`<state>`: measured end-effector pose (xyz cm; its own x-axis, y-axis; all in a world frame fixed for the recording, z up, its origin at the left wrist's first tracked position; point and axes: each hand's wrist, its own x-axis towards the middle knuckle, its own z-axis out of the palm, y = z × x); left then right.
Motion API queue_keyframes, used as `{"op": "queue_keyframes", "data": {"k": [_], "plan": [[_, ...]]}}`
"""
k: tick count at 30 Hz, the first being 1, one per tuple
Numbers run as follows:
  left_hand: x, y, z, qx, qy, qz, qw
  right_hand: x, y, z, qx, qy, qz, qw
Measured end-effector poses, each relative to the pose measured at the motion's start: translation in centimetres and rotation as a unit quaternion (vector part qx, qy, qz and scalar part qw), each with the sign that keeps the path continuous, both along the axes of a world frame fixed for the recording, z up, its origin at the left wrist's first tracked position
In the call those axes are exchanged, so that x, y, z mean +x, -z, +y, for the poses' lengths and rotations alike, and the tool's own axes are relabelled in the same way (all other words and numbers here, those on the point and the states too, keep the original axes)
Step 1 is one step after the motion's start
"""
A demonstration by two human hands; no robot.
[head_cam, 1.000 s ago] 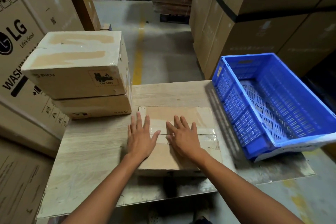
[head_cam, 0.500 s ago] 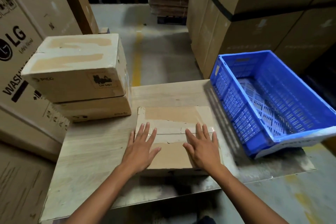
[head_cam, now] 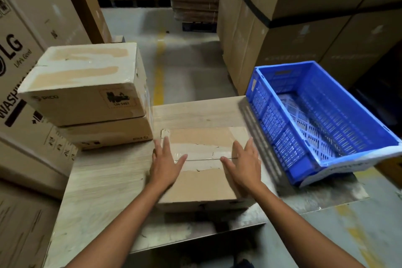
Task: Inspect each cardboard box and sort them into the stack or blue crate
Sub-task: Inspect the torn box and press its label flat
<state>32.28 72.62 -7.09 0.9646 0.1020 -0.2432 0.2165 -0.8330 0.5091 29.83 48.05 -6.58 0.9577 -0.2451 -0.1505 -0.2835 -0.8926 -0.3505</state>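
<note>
Flat brown cardboard box (head_cam: pixel 202 172) with torn tape along its top seam, near the table's (head_cam: pixel 104 180) front edge. At the right edge, blue crate (head_cam: pixel 272 119), mesh floor showing; at the back-left corner, stack (head_cam: pixel 91 93) of 2 boxes. Left hand (head_cam: pixel 165 165) and right hand (head_cam: pixel 244 164) flat, fingers straight, on the box's left and right edges.

I see a tan cardboard box (head_cam: pixel 202 183) with a pale, glossy tape band (head_cam: pixel 195 154) across it. The stack (head_cam: pixel 87 85): cream boxes, tan streaks on top, black label print. The blue crate (head_cam: pixel 272 124): slotted grid pattern, white strip on the near rim. Pale wood-grain table (head_cam: pixel 104 180). A yellow line (head_cam: pixel 159 72) on the grey floor (head_cam: pixel 191 67).
</note>
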Motion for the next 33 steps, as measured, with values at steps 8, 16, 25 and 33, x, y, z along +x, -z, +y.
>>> {"op": "queue_keyframes", "data": {"k": [8, 16, 25, 33], "plan": [[2.8, -1.9, 0.6, -0.266, -0.196, -0.024, 0.944, 3.1, -1.6, 0.2, 0.146, 0.163, -0.058, 0.974], [2.1, -5.2, 3.5, -0.423, -0.293, -0.174, 0.84, 1.7, -5.9, 0.2, 0.261, 0.181, -0.208, 0.925], [-2.5, -3.8, 2.2, -0.28, -0.264, -0.177, 0.906, -2.1, -2.7, 0.7, 0.331, 0.233, -0.226, 0.886], [-5.4, -3.2, 0.7, 0.048, 0.101, -0.406, 0.907, -2.8, -2.0, 3.1, 0.045, -0.1, -0.362, 0.926]]}}
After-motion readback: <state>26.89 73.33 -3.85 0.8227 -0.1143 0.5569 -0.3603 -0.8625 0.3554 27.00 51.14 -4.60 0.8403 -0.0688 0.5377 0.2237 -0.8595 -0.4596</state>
